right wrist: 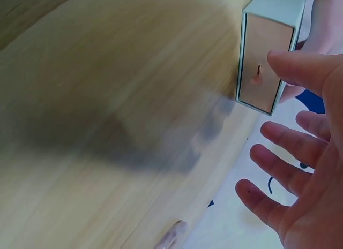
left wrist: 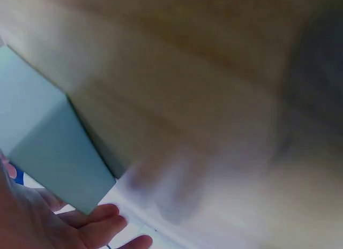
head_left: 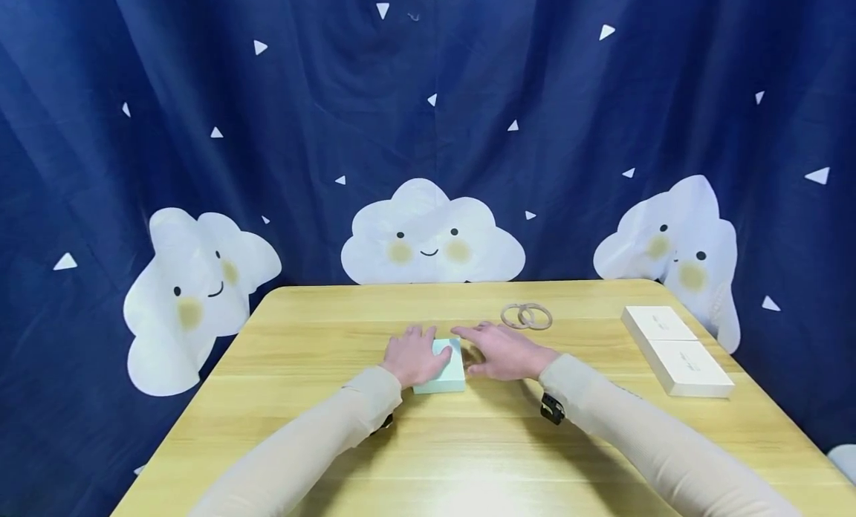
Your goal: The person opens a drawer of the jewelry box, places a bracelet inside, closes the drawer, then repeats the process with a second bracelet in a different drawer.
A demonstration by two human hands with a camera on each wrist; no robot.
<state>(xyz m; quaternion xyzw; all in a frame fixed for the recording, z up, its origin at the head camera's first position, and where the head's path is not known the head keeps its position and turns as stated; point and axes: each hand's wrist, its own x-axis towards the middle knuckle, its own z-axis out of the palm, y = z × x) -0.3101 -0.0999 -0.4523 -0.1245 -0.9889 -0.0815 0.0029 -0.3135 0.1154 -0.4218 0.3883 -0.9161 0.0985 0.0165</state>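
A small mint-green drawer-style box [head_left: 441, 383] lies on the wooden table. My left hand [head_left: 412, 357] holds it from the left, thumb over its top. In the left wrist view, my left fingers [left wrist: 102, 222] reach past the end of the box [left wrist: 61, 152]. The box's right end shows a pinkish drawer front [right wrist: 262, 40] with a small slit-like opening. My right hand [head_left: 504, 353] is just right of that end, fingers spread and holding nothing. Its thumb [right wrist: 300, 67] appears in front of the drawer front; whether they touch, I cannot tell.
Two pale rings [head_left: 550, 318] overlap on the table beyond my right hand. Toward the right edge, two white boxes [head_left: 692, 365] lie end to end. Behind the table [head_left: 301, 339] hangs a dark blue curtain [head_left: 301, 168] with clouds and triangles.
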